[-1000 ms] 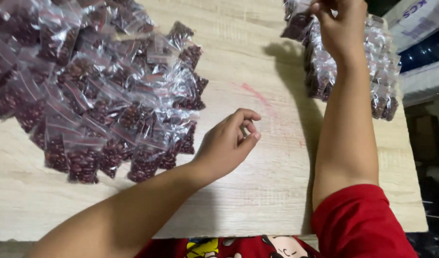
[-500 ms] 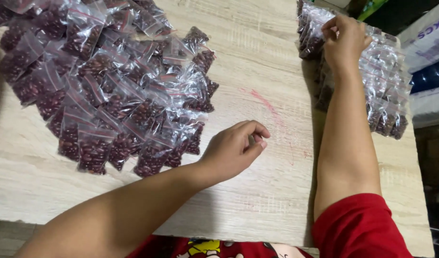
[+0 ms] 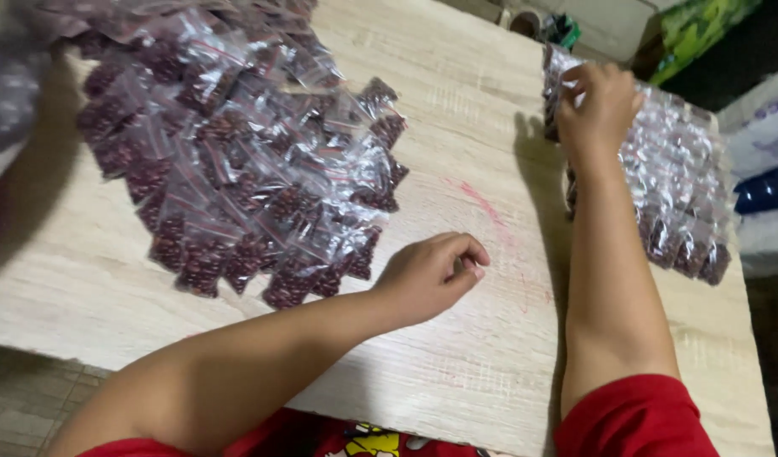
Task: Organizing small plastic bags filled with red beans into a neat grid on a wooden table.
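Note:
A big heap of small clear bags filled with dark red beans (image 3: 237, 161) covers the left part of the light wooden table (image 3: 474, 338). My left hand (image 3: 431, 275) rests on the bare wood just right of the heap, fingers curled, holding nothing. A second stack of the same bean bags (image 3: 677, 195) lies along the table's right edge. My right hand (image 3: 596, 106) reaches out to the far end of that stack and presses on its top bags with bent fingers.
Faint red marks (image 3: 482, 203) streak the wood between my arms. Beyond the table's far right corner sit a green box (image 3: 694, 25) and white and blue packages (image 3: 766, 169). Tiled floor (image 3: 25, 406) shows at the lower left.
The view has shifted, so the table sits lower and more to the right. My right hand has come down onto the right stack. My left hand has kept its place.

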